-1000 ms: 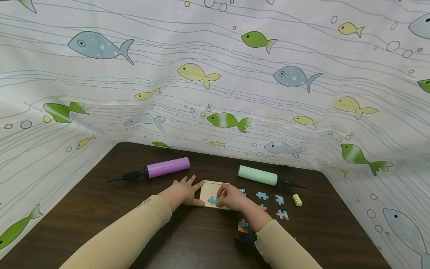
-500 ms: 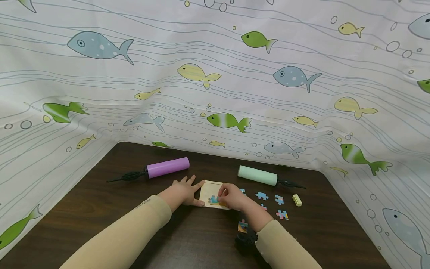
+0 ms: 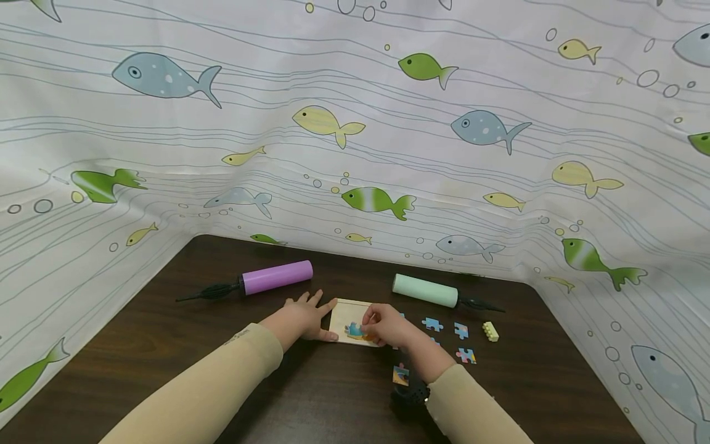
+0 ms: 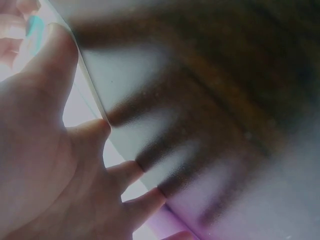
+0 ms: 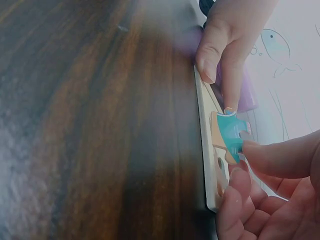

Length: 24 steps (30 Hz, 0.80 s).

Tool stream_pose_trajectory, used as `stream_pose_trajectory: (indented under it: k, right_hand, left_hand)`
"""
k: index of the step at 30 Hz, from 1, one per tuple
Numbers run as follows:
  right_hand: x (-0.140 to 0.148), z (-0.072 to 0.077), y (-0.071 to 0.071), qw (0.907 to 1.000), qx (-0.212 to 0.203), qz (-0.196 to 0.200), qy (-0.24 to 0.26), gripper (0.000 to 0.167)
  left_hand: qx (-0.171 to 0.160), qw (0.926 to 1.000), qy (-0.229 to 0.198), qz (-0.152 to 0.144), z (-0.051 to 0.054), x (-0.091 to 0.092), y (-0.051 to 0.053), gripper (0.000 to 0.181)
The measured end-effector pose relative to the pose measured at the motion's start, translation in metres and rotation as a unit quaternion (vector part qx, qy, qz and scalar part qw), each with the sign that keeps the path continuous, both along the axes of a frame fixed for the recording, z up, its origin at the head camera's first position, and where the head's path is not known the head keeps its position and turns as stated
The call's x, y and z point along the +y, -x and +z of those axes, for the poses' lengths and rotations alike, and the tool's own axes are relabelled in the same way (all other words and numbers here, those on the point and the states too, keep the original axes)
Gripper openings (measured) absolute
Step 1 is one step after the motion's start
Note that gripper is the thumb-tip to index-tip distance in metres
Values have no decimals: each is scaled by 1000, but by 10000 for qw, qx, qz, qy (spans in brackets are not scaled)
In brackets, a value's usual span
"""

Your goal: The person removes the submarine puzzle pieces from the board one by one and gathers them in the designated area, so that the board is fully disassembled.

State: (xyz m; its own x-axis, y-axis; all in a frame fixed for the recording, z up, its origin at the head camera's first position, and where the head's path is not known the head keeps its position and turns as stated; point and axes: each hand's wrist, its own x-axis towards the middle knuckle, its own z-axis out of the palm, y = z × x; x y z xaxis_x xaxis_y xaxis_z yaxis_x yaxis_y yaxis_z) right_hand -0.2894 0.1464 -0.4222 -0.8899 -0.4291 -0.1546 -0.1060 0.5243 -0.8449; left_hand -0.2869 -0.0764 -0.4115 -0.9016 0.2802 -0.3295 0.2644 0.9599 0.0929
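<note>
In the head view a shallow wooden puzzle tray [image 3: 341,314] lies on the table between my hands. My left hand [image 3: 299,319] rests against its left side with fingers spread, thumb at the near left corner. My right hand [image 3: 385,325] is over the tray's right part, and its thumb and fingers pinch the edge of a teal and orange puzzle piece [image 5: 230,131]. In the right wrist view that piece stands tilted at the tray. The left wrist view shows my left fingertips [image 4: 135,170] touching the table along the tray's side. My right hand hides the tray's right part.
Several loose puzzle pieces lie right of the tray, among them a blue one [image 3: 432,324] and an orange one [image 3: 400,375]. A yellow toy brick [image 3: 490,331] is farther right. Behind are a purple pump [image 3: 277,277] and a mint pump [image 3: 425,290]. A fish-print curtain [image 3: 355,154] surrounds the table.
My right hand has shifted slightly to the right over the tray. More of the orange part of the puzzle piece shows now. My left hand has stayed in place.
</note>
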Motion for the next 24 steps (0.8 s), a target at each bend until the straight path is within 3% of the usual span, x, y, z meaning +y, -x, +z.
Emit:
stream_pose_trajectory:
  k: [12, 16, 24]
  right_hand:
    - [20, 11, -8, 9997, 178, 174, -24, 6]
    - [42, 17, -18, 9991, 70, 400, 114, 6]
    - [107, 27, -37, 9972, -210, 710, -70, 14]
  left_hand:
    - [-10, 10000, 3, -21, 2, 0, -2, 90]
    - [-12, 10000, 4, -32, 2, 1, -3, 90]
    - [-30, 10000, 6, -1, -2, 0, 1, 91]
